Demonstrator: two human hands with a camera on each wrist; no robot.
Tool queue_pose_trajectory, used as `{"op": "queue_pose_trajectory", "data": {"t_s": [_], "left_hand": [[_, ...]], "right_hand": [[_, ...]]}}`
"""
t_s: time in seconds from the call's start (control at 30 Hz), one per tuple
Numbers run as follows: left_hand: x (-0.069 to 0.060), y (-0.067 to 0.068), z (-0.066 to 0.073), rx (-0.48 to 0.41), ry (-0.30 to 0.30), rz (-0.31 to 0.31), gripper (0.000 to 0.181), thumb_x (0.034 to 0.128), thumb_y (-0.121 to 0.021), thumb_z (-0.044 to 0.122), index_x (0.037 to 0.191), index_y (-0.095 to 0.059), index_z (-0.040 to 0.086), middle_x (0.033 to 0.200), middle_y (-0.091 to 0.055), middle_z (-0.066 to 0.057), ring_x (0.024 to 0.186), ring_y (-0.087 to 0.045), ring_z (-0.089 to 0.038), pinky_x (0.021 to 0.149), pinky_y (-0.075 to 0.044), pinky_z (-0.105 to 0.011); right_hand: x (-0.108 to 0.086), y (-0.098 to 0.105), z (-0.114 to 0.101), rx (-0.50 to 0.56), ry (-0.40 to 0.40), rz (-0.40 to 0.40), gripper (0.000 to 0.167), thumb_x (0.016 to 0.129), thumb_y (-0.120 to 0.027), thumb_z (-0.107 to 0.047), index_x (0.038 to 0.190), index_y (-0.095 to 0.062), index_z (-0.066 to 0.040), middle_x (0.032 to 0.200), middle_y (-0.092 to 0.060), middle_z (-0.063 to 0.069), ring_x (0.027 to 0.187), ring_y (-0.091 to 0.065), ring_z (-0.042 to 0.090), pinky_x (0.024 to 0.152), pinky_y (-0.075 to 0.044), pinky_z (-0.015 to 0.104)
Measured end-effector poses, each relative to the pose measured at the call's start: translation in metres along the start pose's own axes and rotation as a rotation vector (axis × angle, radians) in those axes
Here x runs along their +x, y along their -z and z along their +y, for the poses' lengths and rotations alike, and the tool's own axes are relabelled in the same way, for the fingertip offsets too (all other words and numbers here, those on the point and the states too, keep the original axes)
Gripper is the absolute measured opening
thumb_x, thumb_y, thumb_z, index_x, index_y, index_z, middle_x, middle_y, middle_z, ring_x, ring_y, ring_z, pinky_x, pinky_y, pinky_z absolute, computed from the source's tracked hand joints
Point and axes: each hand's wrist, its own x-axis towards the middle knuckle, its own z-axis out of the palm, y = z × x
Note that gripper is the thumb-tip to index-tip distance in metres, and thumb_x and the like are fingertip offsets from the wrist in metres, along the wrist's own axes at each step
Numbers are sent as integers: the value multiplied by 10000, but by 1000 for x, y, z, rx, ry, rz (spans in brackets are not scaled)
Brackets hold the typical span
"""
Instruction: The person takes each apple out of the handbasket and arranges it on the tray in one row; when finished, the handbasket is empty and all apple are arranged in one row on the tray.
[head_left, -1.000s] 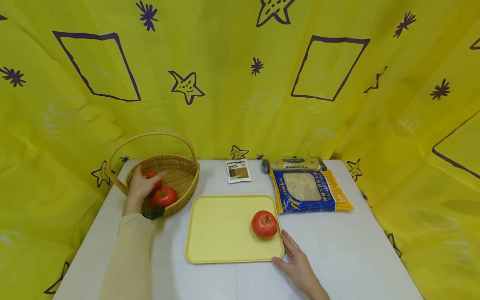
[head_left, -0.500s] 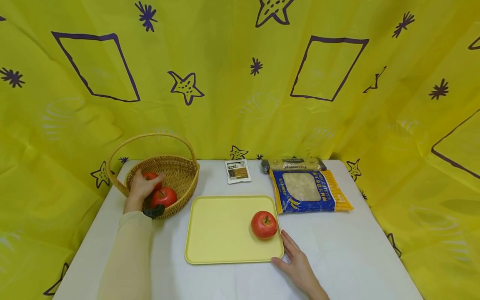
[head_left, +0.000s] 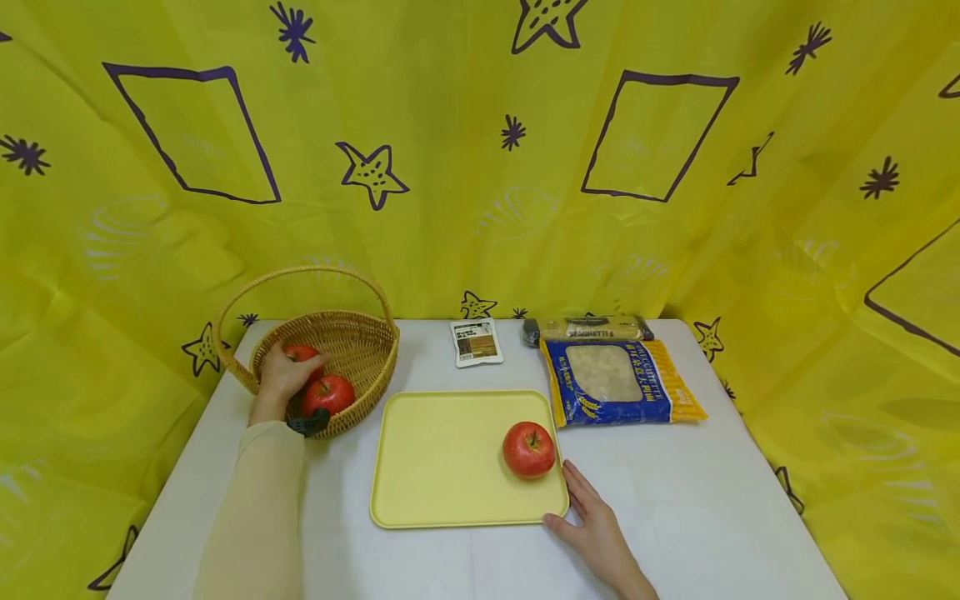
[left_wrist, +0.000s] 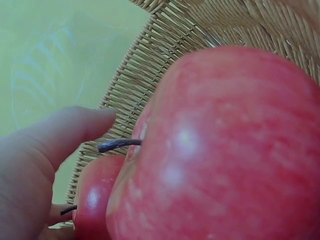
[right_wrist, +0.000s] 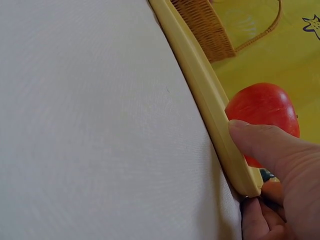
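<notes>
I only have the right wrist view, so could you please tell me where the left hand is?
Observer: The left hand is inside the basket, at the back apple.
Operator: Thank you; how many apples can you see in there, please?
Observer: Two: that one and a front apple, nearer the person.
Operator: And would you kindly say what lies beyond the far edge of the tray?
Observer: A small white packet, lying flat on the table.

Left arm (head_left: 255, 508) outstretched, thumb (left_wrist: 82, 125) extended; right thumb (head_left: 561, 527) spread from fingers (head_left: 582, 487).
</notes>
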Motion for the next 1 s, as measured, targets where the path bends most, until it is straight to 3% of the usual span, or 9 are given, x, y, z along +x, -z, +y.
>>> {"op": "queue_pose_trajectory", "data": {"t_s": [0.2, 0.4, 0.67, 0.8, 1.0], "left_hand": [[1, -1, -4, -1, 21, 6, 1040, 883, -710, 329, 1478, -13, -163, 1429, -234, -417, 1320, -279, -507, 1078, -280, -561], [2, -1, -9, 45, 42, -1, 1017, 884, -697, 292, 1450, -13, -204, 1410, -240, -434, 1304, -289, -522, 1074, -282, -565], [-2, -1, -8, 67, 43, 31, 951, 865, -720, 301, 1410, -154, -234, 1336, -341, -429, 1238, -367, -518, 1041, -331, -561], [-2, -1, -9, 62, 36, 44, 859, 855, -732, 299, 1336, -269, -242, 1253, -413, -405, 1154, -432, -504, 994, -379, -560], [-4, 0, -7, 10, 37, 37, 880, 874, -711, 324, 1415, -239, -185, 1311, -399, -372, 1190, -421, -482, 996, -379, -564]], "right_hand": [[0, 0, -5, 3, -33, -4, 785, 755, -825, -8, 1402, -404, 136, 1523, -321, 206, 1371, -313, 307, 1002, -365, 264], [0, 0, 2, -12, -3, 0, 793, 754, -837, -49, 1399, -413, 133, 1519, -328, 209, 1364, -315, 347, 990, -370, 240], [1, 1, 1, 14, -38, -16, 804, 759, -834, -45, 1417, -399, 114, 1536, -314, 178, 1375, -311, 279, 999, -352, 217], [1, 1, 0, 4, -51, -19, 805, 760, -833, -51, 1418, -398, 115, 1536, -312, 180, 1377, -311, 287, 1000, -359, 234], [1, 1, -2, 4, -60, -19, 793, 768, -828, -49, 1420, -403, 106, 1537, -315, 168, 1377, -312, 285, 1004, -357, 238]]}}
